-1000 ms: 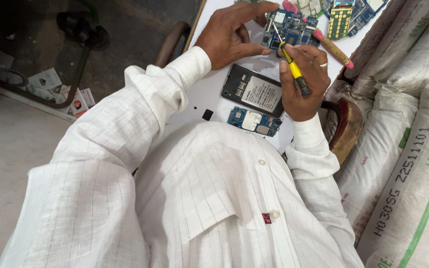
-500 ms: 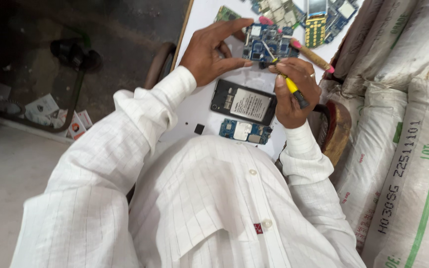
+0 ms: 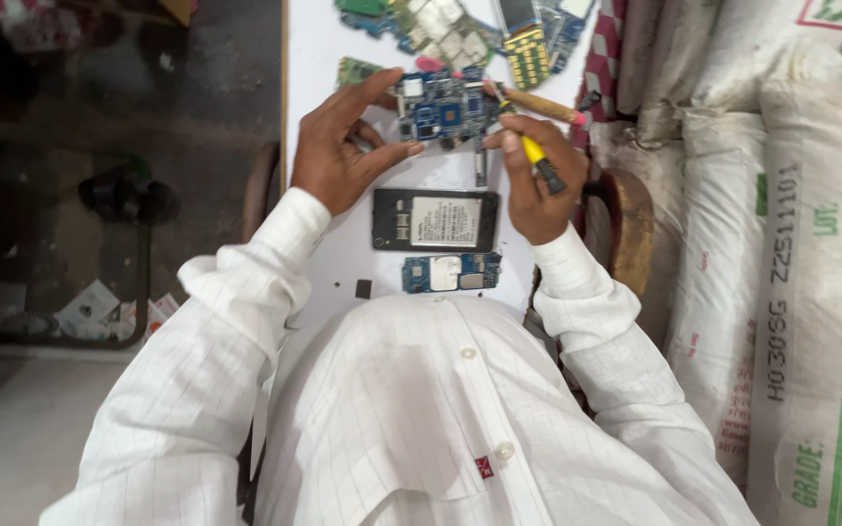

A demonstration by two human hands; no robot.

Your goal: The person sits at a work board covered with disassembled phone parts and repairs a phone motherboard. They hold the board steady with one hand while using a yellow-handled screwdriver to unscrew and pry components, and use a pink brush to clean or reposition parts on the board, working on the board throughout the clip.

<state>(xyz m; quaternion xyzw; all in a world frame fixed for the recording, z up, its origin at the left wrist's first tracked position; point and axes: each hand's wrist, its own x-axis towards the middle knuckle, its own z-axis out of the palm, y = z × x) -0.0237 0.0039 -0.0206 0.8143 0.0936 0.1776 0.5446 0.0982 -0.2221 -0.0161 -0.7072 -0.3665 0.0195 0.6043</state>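
Circuit board [image 3: 443, 107], blue, held above the white table [image 3: 319, 58] at the far middle of the view, pinched at its left edge between the thumb and fingers of the left hand [image 3: 338, 151]. The right hand [image 3: 538, 180] touches the board's right edge, its fingers clenched round a screwdriver [image 3: 536, 156] with a yellow and black handle; the tip is hidden against the board. A wooden-handled tool [image 3: 543, 104] lies just behind the right hand. Below the board, a black phone body [image 3: 435, 220] lies flat on the table, back up, showing a pale label. Nearer the person, a second, smaller blue board [image 3: 451, 273] lies just beside the phone body. More boards [image 3: 440, 29], green and blue, lie in a heap at the table's far edge. Both arms wear white sleeves. Woven sacks [image 3: 791, 244] stand stacked to the right of the table.
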